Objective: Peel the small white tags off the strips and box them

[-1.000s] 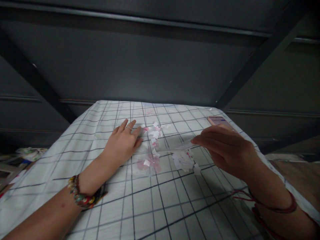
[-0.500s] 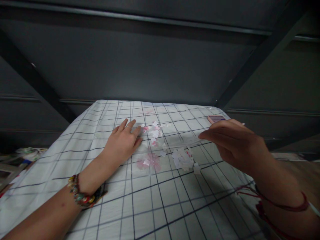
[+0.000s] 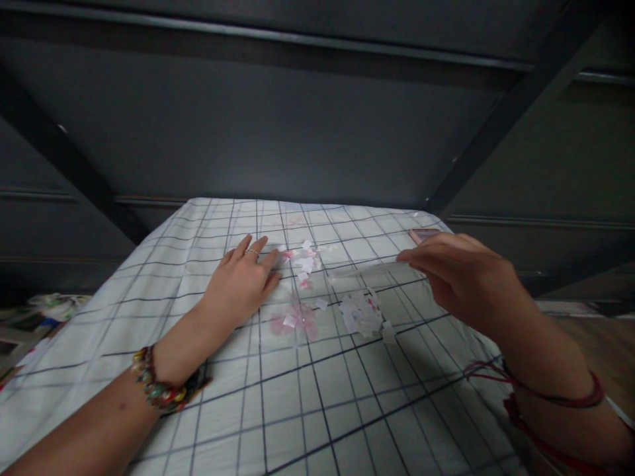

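Note:
My left hand (image 3: 243, 274) lies on the checked cloth with its fingers spread. Its fingertips are beside a small group of white and pink scraps (image 3: 306, 264). My right hand (image 3: 446, 271) is raised above the cloth, thumb and fingers pinched on one end of a thin clear plastic piece (image 3: 367, 270), whose exact kind I cannot make out. The plastic stretches left from the fingertips towards the scraps. A see-through piece with a pink flower print (image 3: 297, 322) lies nearer to me, and to its right is a small heap of white paper scraps (image 3: 361, 313).
A white cloth with dark grid lines (image 3: 233, 410) covers the surface. A phone (image 3: 423, 234) lies behind my right hand. Dark panels (image 3: 278, 125) rise along the far edge. Mixed items (image 3: 59, 305) sit lower down at the left.
My right hand and the plastic end in it have risen slightly. The plastic now slants up more from the cloth. My left hand stays in place.

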`<state>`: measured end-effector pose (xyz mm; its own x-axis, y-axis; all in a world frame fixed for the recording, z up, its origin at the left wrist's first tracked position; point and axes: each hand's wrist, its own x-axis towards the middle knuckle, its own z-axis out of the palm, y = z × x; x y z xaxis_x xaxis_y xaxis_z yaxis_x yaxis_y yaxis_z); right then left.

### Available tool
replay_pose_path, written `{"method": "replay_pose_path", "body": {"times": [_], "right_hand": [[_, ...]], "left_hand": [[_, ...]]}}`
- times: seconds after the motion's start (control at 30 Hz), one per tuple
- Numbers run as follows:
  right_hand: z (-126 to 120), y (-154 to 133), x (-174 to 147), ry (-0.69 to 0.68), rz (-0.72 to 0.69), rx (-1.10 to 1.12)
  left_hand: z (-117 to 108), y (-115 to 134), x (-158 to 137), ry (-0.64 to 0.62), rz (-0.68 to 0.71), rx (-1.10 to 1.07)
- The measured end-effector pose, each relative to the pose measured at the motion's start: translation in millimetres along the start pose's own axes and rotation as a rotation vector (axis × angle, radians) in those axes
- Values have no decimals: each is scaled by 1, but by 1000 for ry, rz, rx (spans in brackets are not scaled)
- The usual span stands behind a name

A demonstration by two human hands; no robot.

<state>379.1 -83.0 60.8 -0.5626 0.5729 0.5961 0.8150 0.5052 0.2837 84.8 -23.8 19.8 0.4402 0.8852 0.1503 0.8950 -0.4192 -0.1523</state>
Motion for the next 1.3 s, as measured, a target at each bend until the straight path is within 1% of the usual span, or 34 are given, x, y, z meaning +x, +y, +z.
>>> {"method": "replay_pose_path", "body": {"times": [0.1,0.17,0.23,0.33,0.53,0.77,0.83,0.97,1.03,1.1,1.13,1.17,1.23,1.3], "right_hand": [[-8,2,1,-40,-26,33],[-11,0,2,-34,-40,80],[-10,-3,3,-11,-41,122],[-3,-8,3,32,-27,119],[2,-9,3,44,-19,89],[-1,-2,0,9,57,8],[-6,5,-4,-7,81,2],[-19,16,-11,-29,59,2],[-21,14,-10,-18,103,5],[-16,7,-6,10,141,9],[-13,4,-4,56,119,7],[-9,1,-2,57,74,-6],[-5,-1,0,36,5,-28],[-6,2,-1,8,-29,-22]], "left_hand": [[-1,0,0,-5,-12,0],[-2,1,1,-9,-19,-5],[-2,1,1,-13,-18,-6],[-1,1,1,-11,-6,9],[2,-1,0,0,3,20],[1,-2,1,21,6,26],[1,-1,1,18,4,30],[2,-1,0,17,3,43],[3,-1,0,28,7,41],[3,-2,0,32,12,29],[2,-2,0,28,13,21],[2,-2,1,22,12,13],[1,-2,1,8,8,1],[1,-2,2,1,4,0]]}}
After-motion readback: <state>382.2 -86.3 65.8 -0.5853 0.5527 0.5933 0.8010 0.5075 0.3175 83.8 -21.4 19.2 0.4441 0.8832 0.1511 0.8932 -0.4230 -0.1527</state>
